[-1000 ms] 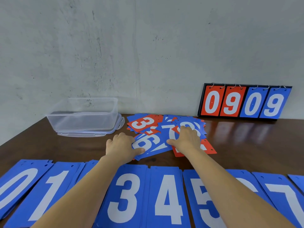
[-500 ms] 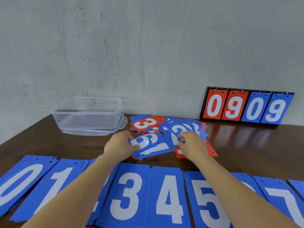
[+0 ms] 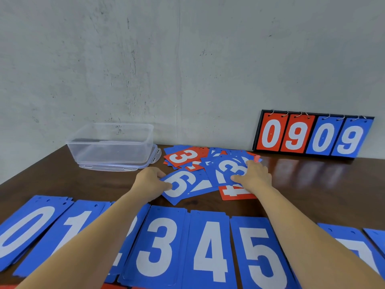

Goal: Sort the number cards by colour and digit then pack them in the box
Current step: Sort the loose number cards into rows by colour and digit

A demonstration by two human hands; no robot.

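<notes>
Surface: dark wooden table point(image 3: 312, 195), with a grey plaster wall point(image 3: 187, 59) behind it.

Nearest us we log a row of blue cards point(image 3: 210, 249) lying face up and side by side. The digits we can read, left to right, are 0, 1, 3, 4, 5 and 7. Both forearms cross this row and hide parts of it.

Just beyond the row, the left hand point(image 3: 150, 182) pinches the blue 6 card point(image 3: 181, 184) at its left end, thumb on the face and fingers over the edge. The right hand point(image 3: 254, 178) holds the blue 3 card point(image 3: 227, 170), thumb on the face and fingers curled over the far edge. Both cards sit at the near side of the mixed pile point(image 3: 210, 161) of red and blue cards in mid-table. A red 4 card point(image 3: 233, 191) shows from under the right hand.

Farther back, a red 3 card point(image 3: 183, 156) tops the pile's left side. At far left the clear plastic box point(image 3: 112, 140) stands open on its lid point(image 3: 125, 166). At far right a flip scoreboard point(image 3: 312, 135) leans on the wall, showing red 0 9 and blue 0 9.
</notes>
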